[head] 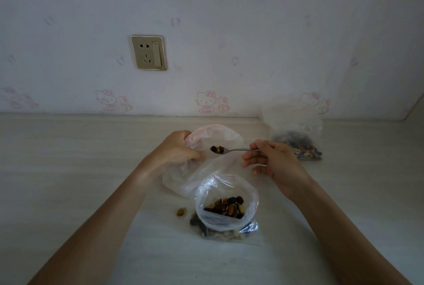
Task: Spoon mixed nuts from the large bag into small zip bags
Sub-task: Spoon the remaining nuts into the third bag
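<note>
The right hand (273,161) pinches a thin metal spoon (231,150) loaded with nuts, just outside the crumpled translucent large bag (206,165) whose rim the left hand (177,149) grips. Just below the spoon stands one open small clear zip bag (226,202), part-filled; one filled bag (296,138) sits beyond the right hand. I judge filling is midway; one stray nut (181,211) lies on the table.

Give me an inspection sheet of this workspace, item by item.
Surface: pale wood-grain table.
Job's things: large bag held open; loaded spoon at its mouth; open small bag part filled; another bag of nuts far right by the wall.
Clutter: stray nut left of the small bag.
Grippers: left hand grips the large bag's rim; right hand pinches the spoon handle.
Cables: nothing seen.
Surroundings: cartoon-cat wallpaper; wall socket.
</note>
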A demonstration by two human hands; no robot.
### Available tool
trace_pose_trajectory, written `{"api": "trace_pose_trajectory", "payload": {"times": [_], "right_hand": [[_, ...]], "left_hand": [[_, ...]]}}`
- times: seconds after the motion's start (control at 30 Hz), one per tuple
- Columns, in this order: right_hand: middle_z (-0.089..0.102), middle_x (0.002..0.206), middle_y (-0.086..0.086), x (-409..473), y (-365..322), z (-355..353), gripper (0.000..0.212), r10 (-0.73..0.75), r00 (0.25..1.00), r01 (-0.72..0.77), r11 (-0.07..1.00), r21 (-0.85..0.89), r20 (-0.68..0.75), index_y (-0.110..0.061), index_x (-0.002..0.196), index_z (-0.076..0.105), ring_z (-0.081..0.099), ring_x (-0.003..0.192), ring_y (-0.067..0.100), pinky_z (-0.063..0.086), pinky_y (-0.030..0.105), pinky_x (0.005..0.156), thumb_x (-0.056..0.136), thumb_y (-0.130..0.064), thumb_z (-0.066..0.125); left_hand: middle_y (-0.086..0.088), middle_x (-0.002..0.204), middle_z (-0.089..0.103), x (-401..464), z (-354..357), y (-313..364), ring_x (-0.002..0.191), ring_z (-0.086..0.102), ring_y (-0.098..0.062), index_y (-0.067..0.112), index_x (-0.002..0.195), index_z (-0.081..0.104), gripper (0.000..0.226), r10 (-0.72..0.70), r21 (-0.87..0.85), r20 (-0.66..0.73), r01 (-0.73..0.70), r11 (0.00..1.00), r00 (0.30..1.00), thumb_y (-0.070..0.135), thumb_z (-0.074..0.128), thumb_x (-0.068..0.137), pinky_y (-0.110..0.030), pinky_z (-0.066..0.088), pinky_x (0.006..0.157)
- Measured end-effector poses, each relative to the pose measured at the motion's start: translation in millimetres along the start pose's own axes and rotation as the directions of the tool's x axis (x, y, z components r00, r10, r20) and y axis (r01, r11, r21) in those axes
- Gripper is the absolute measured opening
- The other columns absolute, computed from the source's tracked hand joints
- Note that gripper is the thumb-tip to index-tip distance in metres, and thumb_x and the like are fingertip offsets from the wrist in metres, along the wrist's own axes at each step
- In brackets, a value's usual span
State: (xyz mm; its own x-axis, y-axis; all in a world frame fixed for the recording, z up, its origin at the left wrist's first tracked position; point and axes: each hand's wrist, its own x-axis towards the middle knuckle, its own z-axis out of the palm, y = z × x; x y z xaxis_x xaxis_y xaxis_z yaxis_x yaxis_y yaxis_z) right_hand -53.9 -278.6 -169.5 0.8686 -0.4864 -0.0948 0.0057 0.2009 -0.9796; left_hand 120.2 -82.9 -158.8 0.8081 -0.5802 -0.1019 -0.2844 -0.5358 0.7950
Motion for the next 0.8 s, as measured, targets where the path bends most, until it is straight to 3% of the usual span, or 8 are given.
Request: {"api": "trace_pose_trajectory", "payload": {"times": [0.17, 0.27, 0.4, 0.6, 0.73, 0.8], "right_hand": [[0.074, 0.086, 0.023, -12.4, -9.5, -2.7, 0.028, -0.044, 0.998, 0.043, 0.999, 0.008, 0.053, 0.0, 0.098, 0.064, 0.072, 0.07, 0.03, 0.052, 0.03, 0.048, 0.109, -0.02, 0.047], [0.073, 0.086, 0.024, -25.5, -17.5, -2.8, 0.029, -0.066, 0.994, 0.064, 0.997, 0.031, 0.082, 0.0, 0.097, 0.065, 0.071, 0.07, 0.032, 0.051, 0.031, 0.047, 0.108, -0.019, 0.046], [0.072, 0.085, 0.025, -50.1, -29.5, -3.9, 0.029, -0.129, 0.984, 0.123, 0.991, 0.058, 0.121, -0.001, 0.094, 0.065, 0.07, 0.068, 0.032, 0.05, 0.031, 0.046, 0.108, -0.018, 0.046], [0.072, 0.086, 0.026, -84.5, -38.7, -14.1, 0.03, -0.216, 0.966, 0.215, 0.976, 0.023, 0.139, -0.005, 0.091, 0.068, 0.071, 0.068, 0.035, 0.05, 0.032, 0.045, 0.105, -0.025, 0.051], [0.073, 0.086, 0.026, -102.2, -37.3, -20.3, 0.03, -0.257, 0.953, 0.269, 0.961, -0.06, 0.161, -0.006, 0.091, 0.069, 0.071, 0.069, 0.037, 0.05, 0.032, 0.046, 0.102, -0.029, 0.054], [0.074, 0.082, 0.022, -108.5, -35.1, -19.4, 0.029, -0.271, 0.949, 0.292, 0.948, -0.124, 0.16, -0.004, 0.092, 0.066, 0.072, 0.067, 0.036, 0.05, 0.032, 0.045, 0.105, -0.024, 0.05]], "left_hand": [[0.0, 0.104, 0.074, -7.9, -12.3, -3.7, 0.098, 0.072, -0.02, 0.024, 0.105, 0.069, 0.037, 0.013, 0.063, 0.054, -0.017, 0.998, 0.998, 0.039, 0.088, 0.078, -0.032, 0.055, 0.076], [0.009, 0.116, 0.066, -16.6, -19.3, -1.8, 0.106, 0.065, -0.013, 0.028, 0.122, 0.063, 0.058, 0.007, 0.117, -0.012, -0.006, 0.993, 1.0, 0.051, 0.087, 0.075, -0.033, 0.057, 0.087], [0.007, 0.131, 0.062, -34.5, -24.9, 0.3, 0.119, 0.06, -0.012, 0.02, 0.134, 0.058, 0.074, 0.087, 0.044, -0.163, -0.081, 0.996, 0.983, 0.049, 0.089, 0.074, -0.029, 0.048, 0.097], [0.015, 0.12, 0.067, -74.9, -22.0, 5.8, 0.116, 0.06, -0.003, 0.022, 0.119, 0.067, 0.04, 0.304, 0.101, -0.357, -0.287, 0.953, 0.883, 0.036, 0.083, 0.085, -0.027, 0.049, 0.099], [0.021, 0.096, 0.071, -108.4, -4.1, 5.5, 0.093, 0.065, 0.007, 0.027, 0.102, 0.071, 0.016, 0.404, 0.135, -0.342, -0.381, 0.915, 0.848, 0.034, 0.078, 0.089, -0.004, 0.044, 0.074], [0.021, 0.083, 0.072, -122.6, 4.9, 4.4, 0.08, 0.066, 0.005, 0.032, 0.091, 0.072, 0.012, 0.394, 0.135, -0.303, -0.37, 0.919, 0.868, 0.043, 0.071, 0.092, -0.006, 0.045, 0.066]]}}
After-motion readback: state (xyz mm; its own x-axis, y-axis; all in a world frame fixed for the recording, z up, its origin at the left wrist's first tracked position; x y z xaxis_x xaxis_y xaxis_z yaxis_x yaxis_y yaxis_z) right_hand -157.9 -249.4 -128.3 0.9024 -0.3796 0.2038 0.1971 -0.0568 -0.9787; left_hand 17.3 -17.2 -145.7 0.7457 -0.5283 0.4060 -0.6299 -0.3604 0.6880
